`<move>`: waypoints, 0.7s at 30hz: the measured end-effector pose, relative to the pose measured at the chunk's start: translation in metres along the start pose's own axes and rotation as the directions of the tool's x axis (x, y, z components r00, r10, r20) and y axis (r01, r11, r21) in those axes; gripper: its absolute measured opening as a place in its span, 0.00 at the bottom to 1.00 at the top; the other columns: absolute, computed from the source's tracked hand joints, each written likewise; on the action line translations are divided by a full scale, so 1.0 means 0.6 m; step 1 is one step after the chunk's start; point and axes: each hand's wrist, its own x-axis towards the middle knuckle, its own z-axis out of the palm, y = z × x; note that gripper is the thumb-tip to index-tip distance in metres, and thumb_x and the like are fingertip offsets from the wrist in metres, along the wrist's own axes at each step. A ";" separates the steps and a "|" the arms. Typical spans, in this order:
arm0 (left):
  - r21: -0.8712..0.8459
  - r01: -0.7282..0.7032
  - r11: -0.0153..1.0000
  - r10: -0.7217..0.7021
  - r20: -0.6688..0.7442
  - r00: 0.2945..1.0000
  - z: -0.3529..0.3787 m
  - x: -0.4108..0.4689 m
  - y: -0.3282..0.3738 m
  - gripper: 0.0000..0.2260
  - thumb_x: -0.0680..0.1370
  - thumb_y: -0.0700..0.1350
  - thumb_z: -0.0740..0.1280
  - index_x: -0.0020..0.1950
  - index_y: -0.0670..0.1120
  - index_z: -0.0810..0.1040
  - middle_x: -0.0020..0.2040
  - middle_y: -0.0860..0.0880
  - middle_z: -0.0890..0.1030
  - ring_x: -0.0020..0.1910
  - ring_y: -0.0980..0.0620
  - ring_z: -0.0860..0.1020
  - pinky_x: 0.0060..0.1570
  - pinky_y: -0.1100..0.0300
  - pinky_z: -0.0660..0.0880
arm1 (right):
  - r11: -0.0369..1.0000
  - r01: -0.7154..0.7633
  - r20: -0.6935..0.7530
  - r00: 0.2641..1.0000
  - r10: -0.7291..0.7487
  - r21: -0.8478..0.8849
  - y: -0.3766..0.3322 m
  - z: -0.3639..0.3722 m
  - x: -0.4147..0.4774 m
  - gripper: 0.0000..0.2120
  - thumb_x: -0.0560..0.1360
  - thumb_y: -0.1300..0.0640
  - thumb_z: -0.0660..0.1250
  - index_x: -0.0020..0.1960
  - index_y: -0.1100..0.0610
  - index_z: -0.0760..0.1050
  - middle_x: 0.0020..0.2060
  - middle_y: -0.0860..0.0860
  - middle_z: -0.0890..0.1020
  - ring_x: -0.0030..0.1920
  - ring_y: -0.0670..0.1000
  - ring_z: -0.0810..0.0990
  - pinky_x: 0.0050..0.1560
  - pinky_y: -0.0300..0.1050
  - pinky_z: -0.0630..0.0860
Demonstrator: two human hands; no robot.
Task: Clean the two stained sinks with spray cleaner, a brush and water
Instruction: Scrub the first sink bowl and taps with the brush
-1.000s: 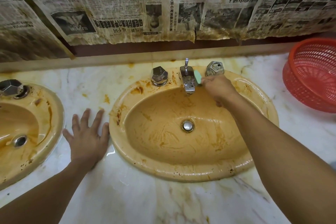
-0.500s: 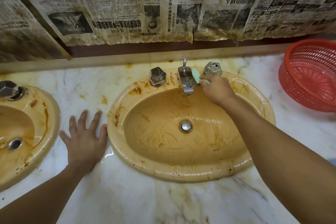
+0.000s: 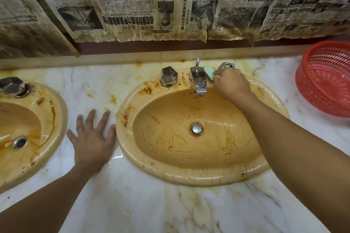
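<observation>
The marble counter (image 3: pixel 151 204) carries it all, yellow-brown marks running along its back edge, and there is plenty left to do here. The sink (image 3: pixel 189 178) in the middle of the counter looks wet and glossy on its rim, yet smeared rust-brown streaks cover the bowl and dark specks dot the front lip, so I'd call this one mid-scrub at best. The second sink (image 3: pixel 62 119), at the counter's left edge, shows heavy brown runs down its bowl and looks untouched. A red basket (image 3: pixel 312 91) sits at the counter's back right corner, out of play. No spray bottle is in view and no water is running from the faucet (image 3: pixel 198 83), so the rinse seems yet to come. The left hand (image 3: pixel 92 142) lies flat on the counter just beside the middle sink's left rim, fingers spread and straight, holding nothing, bracing, I'd say. The right hand (image 3: pixel 231 85) reaches to the back of the sink, fingers curled round the pale green brush (image 3: pixel 209 73), whose end pokes out against the faucet's right side, between the spout and the right knob (image 3: pixel 226 66). So it's detail work on the fittings now; brown crust remains by the left knob (image 3: pixel 168 76).
</observation>
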 end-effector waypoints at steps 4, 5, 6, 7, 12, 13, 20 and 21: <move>-0.013 0.000 1.000 0.000 -0.003 1.000 -0.002 0.000 -0.001 0.29 0.83 0.68 0.43 0.83 0.62 0.58 0.84 0.49 0.57 0.83 0.41 0.49 0.75 0.28 0.49 | 0.999 0.048 -0.005 0.999 -0.048 0.018 -0.015 0.012 0.011 0.17 0.83 0.52 0.59 0.68 0.49 0.79 0.61 0.59 0.81 0.61 0.62 0.78 0.48 0.50 0.73; -0.013 -0.001 1.000 0.001 -0.003 1.000 -0.002 -0.001 0.000 0.29 0.83 0.68 0.43 0.83 0.62 0.58 0.84 0.49 0.57 0.83 0.41 0.49 0.75 0.28 0.48 | 0.998 0.063 0.013 0.998 -0.063 0.020 -0.009 0.008 0.013 0.17 0.83 0.51 0.60 0.68 0.48 0.80 0.62 0.58 0.81 0.61 0.62 0.78 0.50 0.51 0.74; -0.015 -0.003 1.000 0.003 -0.003 1.000 -0.002 -0.001 0.000 0.29 0.83 0.67 0.44 0.83 0.62 0.59 0.83 0.49 0.57 0.83 0.41 0.49 0.75 0.28 0.48 | 0.997 0.080 0.034 0.996 -0.081 0.022 0.000 -0.001 0.013 0.16 0.82 0.50 0.61 0.67 0.48 0.80 0.63 0.58 0.81 0.61 0.61 0.77 0.53 0.51 0.75; -0.018 -0.004 1.000 0.004 -0.004 1.000 -0.002 -0.001 0.000 0.29 0.83 0.67 0.44 0.83 0.62 0.59 0.83 0.49 0.57 0.83 0.40 0.50 0.75 0.28 0.48 | 0.995 0.100 0.055 0.993 -0.102 0.028 0.012 -0.012 0.013 0.16 0.82 0.48 0.62 0.66 0.46 0.81 0.64 0.57 0.80 0.62 0.60 0.76 0.55 0.52 0.76; -0.008 -0.007 1.000 0.007 -0.009 1.000 -0.002 -0.002 0.001 0.28 0.83 0.67 0.45 0.82 0.62 0.60 0.83 0.48 0.59 0.82 0.39 0.51 0.73 0.27 0.51 | 0.979 0.189 -0.019 0.982 -0.188 0.077 0.071 -0.101 0.021 0.18 0.81 0.41 0.64 0.69 0.41 0.77 0.60 0.56 0.81 0.59 0.56 0.74 0.51 0.51 0.73; -0.007 -0.006 1.000 0.006 -0.009 1.000 -0.002 -0.003 0.001 0.28 0.83 0.67 0.45 0.82 0.62 0.60 0.83 0.48 0.59 0.82 0.39 0.51 0.74 0.27 0.51 | 0.978 0.202 -0.020 0.979 -0.201 0.044 0.080 -0.122 0.032 0.17 0.81 0.41 0.64 0.68 0.41 0.78 0.61 0.55 0.82 0.62 0.57 0.73 0.54 0.53 0.73; -0.016 0.005 1.000 -0.005 0.005 1.000 -0.002 -0.003 0.000 0.29 0.83 0.68 0.43 0.83 0.64 0.57 0.84 0.50 0.56 0.83 0.42 0.49 0.76 0.29 0.47 | 0.912 0.395 0.279 0.893 -0.354 -0.108 0.067 -0.170 0.103 0.12 0.80 0.45 0.68 0.63 0.41 0.82 0.64 0.51 0.82 0.61 0.54 0.77 0.55 0.46 0.68; -0.013 0.006 1.000 -0.006 0.003 1.000 -0.003 -0.003 0.000 0.29 0.83 0.68 0.42 0.83 0.64 0.57 0.84 0.50 0.56 0.83 0.42 0.49 0.76 0.29 0.47 | 0.906 0.403 0.319 0.882 -0.348 -0.126 0.062 -0.178 0.108 0.12 0.80 0.45 0.69 0.63 0.41 0.82 0.62 0.52 0.83 0.57 0.53 0.78 0.53 0.45 0.69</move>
